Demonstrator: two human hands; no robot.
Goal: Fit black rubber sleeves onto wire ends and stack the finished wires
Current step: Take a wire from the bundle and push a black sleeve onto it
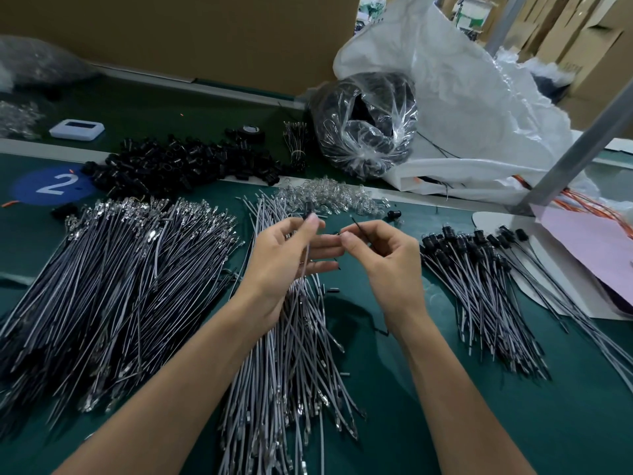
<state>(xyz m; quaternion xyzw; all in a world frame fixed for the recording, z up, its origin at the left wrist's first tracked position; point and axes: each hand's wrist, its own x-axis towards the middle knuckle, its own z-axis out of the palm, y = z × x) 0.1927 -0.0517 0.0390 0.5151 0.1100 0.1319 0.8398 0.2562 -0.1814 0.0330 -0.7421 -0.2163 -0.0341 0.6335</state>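
Currently the fitting step appears to be in hand. The left hand (287, 255) pinches a grey wire (307, 250) whose tip carries a small black piece, probably a rubber sleeve (306, 214). The right hand (383, 262) pinches a thin black wire (358, 228) close beside it. Next, judged: seat the sleeve fully, then lay the wire on the finished stack (479, 286) at right.
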